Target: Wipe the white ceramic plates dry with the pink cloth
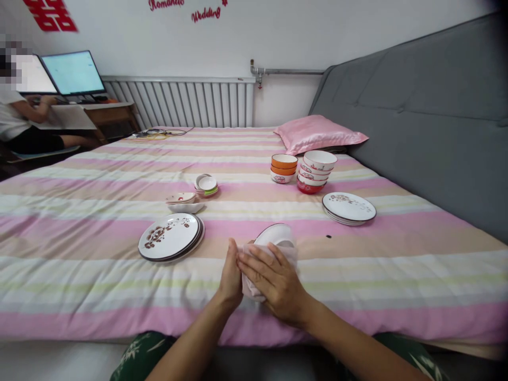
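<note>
A white plate (274,233) with a dark rim is held up at the front of the bed, partly covered by a pale pink cloth (254,290). My left hand (231,275) grips the plate's left edge, its thumb pointing up. Over the cloth lies my right hand (273,280), fingers stretched across it and pressing it to the plate. Left of my hands rests a stack of flowered plates (170,236). Another stack of flowered plates (349,207) sits to the right. The plate's lower part is hidden behind cloth and fingers.
Orange and white bowls (284,168) stand stacked beside a taller bowl stack (316,172). Small dishes (206,183) and rectangular dishes (182,201) lie at left centre. A pink pillow (317,133) is near the grey headboard (413,106). A person (24,116) sits at a desk, far left.
</note>
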`<state>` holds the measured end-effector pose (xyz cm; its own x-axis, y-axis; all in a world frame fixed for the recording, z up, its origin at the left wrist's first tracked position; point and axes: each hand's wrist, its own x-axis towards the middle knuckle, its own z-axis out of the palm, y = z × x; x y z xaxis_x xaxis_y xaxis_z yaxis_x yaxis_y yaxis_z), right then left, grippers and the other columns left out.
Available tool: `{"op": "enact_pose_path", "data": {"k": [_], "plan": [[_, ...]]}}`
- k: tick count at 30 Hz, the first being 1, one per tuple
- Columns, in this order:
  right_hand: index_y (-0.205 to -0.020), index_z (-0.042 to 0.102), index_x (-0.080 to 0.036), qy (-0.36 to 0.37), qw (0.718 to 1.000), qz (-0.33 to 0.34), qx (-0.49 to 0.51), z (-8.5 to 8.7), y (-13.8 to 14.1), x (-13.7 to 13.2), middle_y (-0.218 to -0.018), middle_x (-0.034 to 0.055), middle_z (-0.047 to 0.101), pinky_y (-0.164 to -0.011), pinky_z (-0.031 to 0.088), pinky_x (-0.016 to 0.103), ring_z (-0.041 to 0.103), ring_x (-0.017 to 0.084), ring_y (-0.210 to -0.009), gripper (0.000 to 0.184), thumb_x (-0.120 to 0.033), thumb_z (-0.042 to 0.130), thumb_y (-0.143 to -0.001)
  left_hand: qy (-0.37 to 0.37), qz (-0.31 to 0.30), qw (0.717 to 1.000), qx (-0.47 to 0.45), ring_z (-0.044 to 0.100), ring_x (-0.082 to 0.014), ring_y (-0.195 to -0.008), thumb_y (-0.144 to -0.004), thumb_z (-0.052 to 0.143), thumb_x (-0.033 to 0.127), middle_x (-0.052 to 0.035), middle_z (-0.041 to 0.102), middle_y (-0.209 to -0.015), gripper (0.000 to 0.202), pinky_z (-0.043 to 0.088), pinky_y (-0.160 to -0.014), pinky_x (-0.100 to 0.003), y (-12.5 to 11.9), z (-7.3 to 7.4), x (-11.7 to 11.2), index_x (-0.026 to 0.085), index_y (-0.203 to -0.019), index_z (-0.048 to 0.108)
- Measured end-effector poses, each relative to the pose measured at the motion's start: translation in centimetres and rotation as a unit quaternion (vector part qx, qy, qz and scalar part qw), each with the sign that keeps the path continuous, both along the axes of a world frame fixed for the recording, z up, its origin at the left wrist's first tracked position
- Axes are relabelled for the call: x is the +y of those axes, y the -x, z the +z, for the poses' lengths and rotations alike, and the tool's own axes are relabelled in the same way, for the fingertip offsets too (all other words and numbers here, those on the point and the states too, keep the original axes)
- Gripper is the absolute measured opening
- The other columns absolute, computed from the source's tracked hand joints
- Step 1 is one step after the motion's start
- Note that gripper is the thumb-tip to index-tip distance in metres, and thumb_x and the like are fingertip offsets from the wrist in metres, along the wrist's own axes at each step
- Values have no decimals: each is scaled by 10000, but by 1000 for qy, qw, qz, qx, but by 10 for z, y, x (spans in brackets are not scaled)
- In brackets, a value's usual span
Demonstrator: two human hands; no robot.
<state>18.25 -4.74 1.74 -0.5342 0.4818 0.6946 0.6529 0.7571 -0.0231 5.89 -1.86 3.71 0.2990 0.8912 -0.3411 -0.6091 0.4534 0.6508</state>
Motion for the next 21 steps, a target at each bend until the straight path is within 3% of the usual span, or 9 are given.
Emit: {"op": "enact_pose_path", "data": {"k": [5,10,15,21], "plan": [[-1307,406,-149,6,998,16,-56,-8,-1,1,-1298,44,509,-1099,224,423,307,164,-1308,421,-120,323,-894,-75,-76,993,47,645,-279,-856,-781,441,602,-143,701,-816,630,497,-726,-308,14,7,11,54,-1020,639],[-1300,411,-133,24,995,36,-94,-17,1,-2,-1307,44,501,-1105,213,433,282,174,-1318,423,-116,343,-883,-87,-117,986,79,652,-274,-805,-775,408,639,-134,708,-844,665,476,-660,-289,24,6,17,80,-1058,632],[-1288,425,-105,68,988,79,-118,-20,2,-6,-1337,49,469,-1116,177,442,271,198,-1320,448,-158,379,-845,-88,-121,982,111,656,-253,-722,-776,432,624,-126,711,-817,643,406,-502,-232,27,5,19,78,-1050,633],[-1199,520,-124,84,990,84,-73,-34,4,-10,-1250,58,557,-1091,240,397,298,194,-1303,429,-224,464,-786,-84,-86,983,136,653,-244,-712,-757,501,590,-87,714,-768,586,416,-559,-256,27,5,21,85,-1013,649]]}}
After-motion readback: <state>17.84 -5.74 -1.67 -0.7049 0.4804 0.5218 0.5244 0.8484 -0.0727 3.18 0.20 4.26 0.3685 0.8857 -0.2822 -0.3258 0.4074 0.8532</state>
